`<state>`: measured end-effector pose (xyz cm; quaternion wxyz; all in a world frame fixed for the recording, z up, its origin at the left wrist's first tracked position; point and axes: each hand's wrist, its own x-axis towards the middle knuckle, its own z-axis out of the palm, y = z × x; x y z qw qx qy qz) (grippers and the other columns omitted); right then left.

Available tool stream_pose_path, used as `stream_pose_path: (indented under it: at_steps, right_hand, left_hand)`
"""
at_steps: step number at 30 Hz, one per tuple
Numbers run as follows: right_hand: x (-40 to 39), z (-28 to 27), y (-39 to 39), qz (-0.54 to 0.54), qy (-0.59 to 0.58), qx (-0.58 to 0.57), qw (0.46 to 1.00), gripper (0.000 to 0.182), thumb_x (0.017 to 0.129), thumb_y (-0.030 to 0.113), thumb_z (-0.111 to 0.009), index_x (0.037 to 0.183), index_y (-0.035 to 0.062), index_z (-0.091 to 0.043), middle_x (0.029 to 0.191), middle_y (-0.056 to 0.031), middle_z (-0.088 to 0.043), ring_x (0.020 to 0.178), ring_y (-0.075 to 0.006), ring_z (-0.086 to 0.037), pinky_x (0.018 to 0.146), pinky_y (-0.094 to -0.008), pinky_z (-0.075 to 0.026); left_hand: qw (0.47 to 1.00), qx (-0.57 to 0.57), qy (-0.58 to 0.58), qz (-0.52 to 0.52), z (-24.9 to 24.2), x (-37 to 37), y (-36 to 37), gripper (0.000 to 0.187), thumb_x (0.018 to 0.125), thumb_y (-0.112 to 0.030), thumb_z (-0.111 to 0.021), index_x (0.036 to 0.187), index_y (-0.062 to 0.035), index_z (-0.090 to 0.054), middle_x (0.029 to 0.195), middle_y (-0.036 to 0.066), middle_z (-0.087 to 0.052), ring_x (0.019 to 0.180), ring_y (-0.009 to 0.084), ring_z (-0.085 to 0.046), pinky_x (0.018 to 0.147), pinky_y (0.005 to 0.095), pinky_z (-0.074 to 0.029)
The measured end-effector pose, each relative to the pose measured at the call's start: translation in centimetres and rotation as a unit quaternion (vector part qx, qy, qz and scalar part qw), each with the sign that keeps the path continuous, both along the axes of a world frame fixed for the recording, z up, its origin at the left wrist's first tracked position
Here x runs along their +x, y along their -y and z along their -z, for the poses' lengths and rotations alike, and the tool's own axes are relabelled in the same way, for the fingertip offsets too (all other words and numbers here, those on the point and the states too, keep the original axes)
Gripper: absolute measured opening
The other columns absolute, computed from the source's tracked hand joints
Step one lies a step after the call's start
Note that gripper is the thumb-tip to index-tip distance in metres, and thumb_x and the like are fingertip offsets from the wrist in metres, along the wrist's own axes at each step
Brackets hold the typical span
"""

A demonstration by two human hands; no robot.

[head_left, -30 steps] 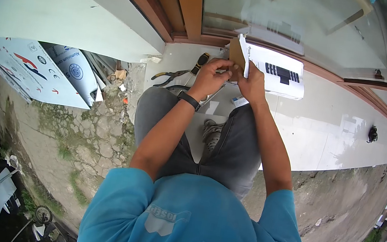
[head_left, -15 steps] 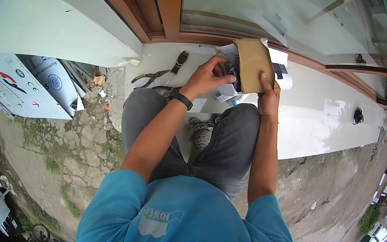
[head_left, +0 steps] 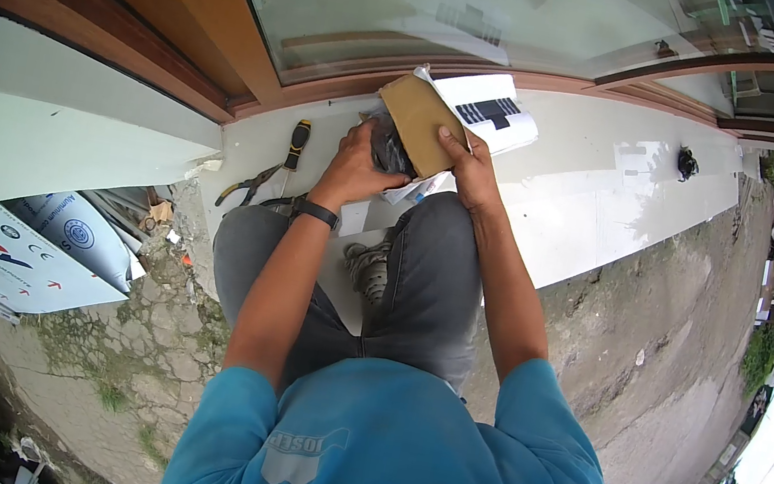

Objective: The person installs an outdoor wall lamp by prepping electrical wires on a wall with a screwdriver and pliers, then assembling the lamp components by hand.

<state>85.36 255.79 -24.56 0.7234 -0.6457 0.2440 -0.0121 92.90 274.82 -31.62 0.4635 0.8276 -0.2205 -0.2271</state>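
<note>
While the pale ledge (head_left: pixel 564 209) stretches below it, the brown cardboard box (head_left: pixel 417 127) is held up between both hands, over the ledge and in front of the knees. The box looks light, with thin, fairly stiff walls that would likely dent under a hard pinch, so its broad flat sides and edges seem the safest places for a grip. The right hand (head_left: pixel 470 166) has its thumb flat on the upper face at the box's right edge; its fingers are mostly hidden, probably closed around the underside. At the box's left end shows a dark bundle (head_left: pixel 386 144) in what looks like clear plastic; it is probably heavier for its size, with a slippery, crinkling skin, and best cupped from the sides. The left hand (head_left: pixel 355 168) cups it, fingers and thumb bent around it with a moderate spread between them. Counted by size: one ledge, one printed white carton (head_left: pixel 503 114) lying just right of the box, one box, one bundle, one pair of pliers (head_left: pixel 252 185) and one screwdriver (head_left: pixel 297 142) left of the box. One small packet (head_left: pixel 416 189) lies just below the box, partly covered, and its contents cannot be told.
</note>
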Motion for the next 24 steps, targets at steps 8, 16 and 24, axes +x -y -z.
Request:
stream_pose_path:
  at_steps: [8, 16, 24]
  right_hand:
    - [-1.7, -1.6, 3.7, -0.197, 0.048, -0.051, 0.978, 0.068, 0.094, 0.044, -0.075, 0.141, -0.0015, -0.056, 0.133, -0.0142, -0.063, 0.123, -0.0234, -0.06, 0.105, -0.0371, -0.047]
    - [-2.6, 7.1, 7.4, 0.302, -0.148, 0.248, 0.909, 0.114, 0.079, 0.075, -0.073, 0.161, 0.0134, -0.021, 0.156, -0.031, -0.024, 0.138, -0.0496, -0.037, 0.105, -0.0671, -0.042]
    - [-1.5, 9.2, 7.3, 0.362, -0.069, 0.284, 0.885, 0.099, 0.09, 0.058, -0.066, 0.159, 0.0047, -0.02, 0.147, -0.0291, -0.03, 0.134, -0.0491, -0.04, 0.109, -0.0683, -0.035]
  left_hand:
    - [0.999, -0.015, 0.001, -0.041, -0.9, -0.8, 0.4, 0.094, 0.065, -0.04, -0.091, 0.133, 0.0073, -0.046, 0.13, 0.029, -0.058, 0.123, 0.0456, -0.054, 0.103, 0.0522, -0.048]
    - [0.987, -0.022, 0.126, 0.101, 3.2, -0.2, -2.5, 0.042, 0.088, -0.023, -0.08, 0.127, -0.0101, -0.072, 0.132, 0.012, -0.07, 0.123, 0.0299, -0.065, 0.099, 0.0423, -0.052]
    - [0.99, -0.131, 0.034, -0.032, -1.7, -1.4, -3.6, 0.041, 0.09, -0.014, -0.078, 0.128, -0.0029, -0.069, 0.125, 0.012, -0.073, 0.113, 0.0256, -0.07, 0.094, 0.0385, -0.054]
